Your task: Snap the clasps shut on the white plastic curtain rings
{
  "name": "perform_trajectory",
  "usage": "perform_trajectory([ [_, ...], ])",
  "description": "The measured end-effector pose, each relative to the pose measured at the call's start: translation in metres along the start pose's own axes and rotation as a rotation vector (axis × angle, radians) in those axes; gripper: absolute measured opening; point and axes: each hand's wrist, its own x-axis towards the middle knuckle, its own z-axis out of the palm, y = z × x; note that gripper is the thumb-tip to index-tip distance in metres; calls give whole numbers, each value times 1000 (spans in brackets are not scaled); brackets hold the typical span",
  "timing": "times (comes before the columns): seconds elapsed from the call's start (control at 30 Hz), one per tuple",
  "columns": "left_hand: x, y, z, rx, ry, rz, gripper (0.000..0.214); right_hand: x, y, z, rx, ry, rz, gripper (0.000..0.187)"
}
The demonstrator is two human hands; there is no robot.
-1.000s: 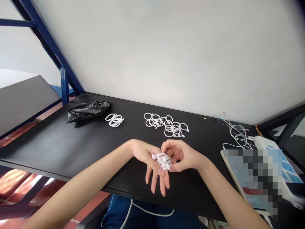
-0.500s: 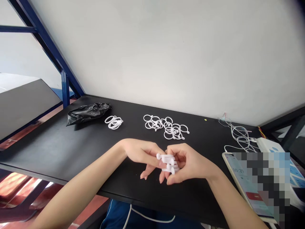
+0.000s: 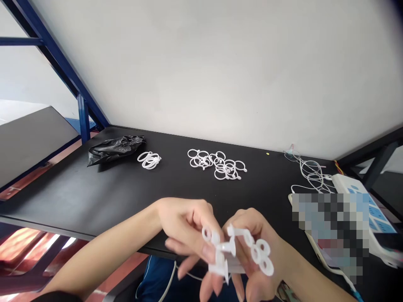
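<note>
A bunch of white plastic curtain rings [image 3: 217, 267] with small eyelets is held between my two hands, low over the table's front edge. My left hand [image 3: 185, 226] pinches some of them between thumb and fingers. Around the others, with their eyelets facing up, my right hand [image 3: 269, 235] is closed. The hands are close together and slightly blurred, so the rings' hoops are mostly hidden. Farther back on the table lie a wide loose pile of the same rings [image 3: 227, 172] and a smaller, tighter cluster [image 3: 151, 162] to its left.
A crumpled black plastic bag [image 3: 115, 150] lies at the back left of the black table [image 3: 132, 188]. To the right are a phone [image 3: 317, 251], partly pixelated, a white-and-blue power strip [image 3: 374, 214], tangled white cables [image 3: 310, 170] and a pair of glasses [image 3: 291, 154].
Both hands have come down and closer to me with the rings. The rings have been turned, so their eyelets now spread apart between the two hands. The piles have not been moved.
</note>
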Motion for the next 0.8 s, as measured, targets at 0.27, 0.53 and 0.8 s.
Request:
perform_trajectory([
  [0.27,-4,-12,-24,74,162,52,36,13,3,-33,-55,87,124,28],
  [0.53,-65,3,-38,1346,933,-273,36,22,-23,-74,-400,816,-36,38],
  [0.8,-97,-6,-60,1591,1209,-478,33,42,-10,-104,-456,1099,-303,27],
])
